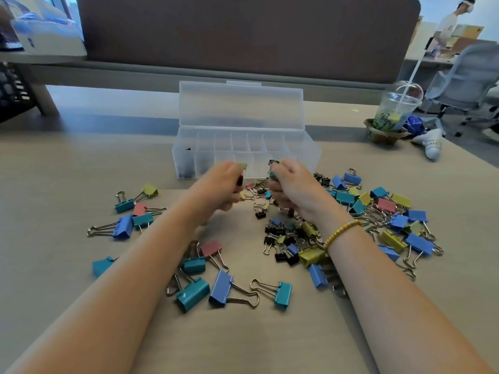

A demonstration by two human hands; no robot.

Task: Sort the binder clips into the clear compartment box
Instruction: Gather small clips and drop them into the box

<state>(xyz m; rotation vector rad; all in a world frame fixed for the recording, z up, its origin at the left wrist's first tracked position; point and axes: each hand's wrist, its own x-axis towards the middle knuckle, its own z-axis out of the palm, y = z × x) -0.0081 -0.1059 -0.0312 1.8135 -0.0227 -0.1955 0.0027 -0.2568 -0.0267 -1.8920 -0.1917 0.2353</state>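
The clear compartment box (pixel 310 155) stands open on the table, lid up, with dark clips in its leftmost compartments. Binder clips in blue, teal, yellow, pink and black lie scattered in front of it: a dense pile of small clips (pixel 289 238) in the middle, large clips (pixel 391 209) to the right, others (pixel 129 214) to the left. My left hand (pixel 221 190) grips several small clips just before the box's front wall, a yellow-green clip (pixel 242 166) showing at its fingertips. My right hand (pixel 291 187) holds small clips too, a dark and teal clip (pixel 272 168) sticking out.
A plastic cup with a dome lid and straw (pixel 397 109) stands at the back right in a paper holder, beside a blue wrapper and a white object (pixel 432 149). A brown partition (pixel 243 36) rises behind the box. An office chair (pixel 464 85) stands at far right.
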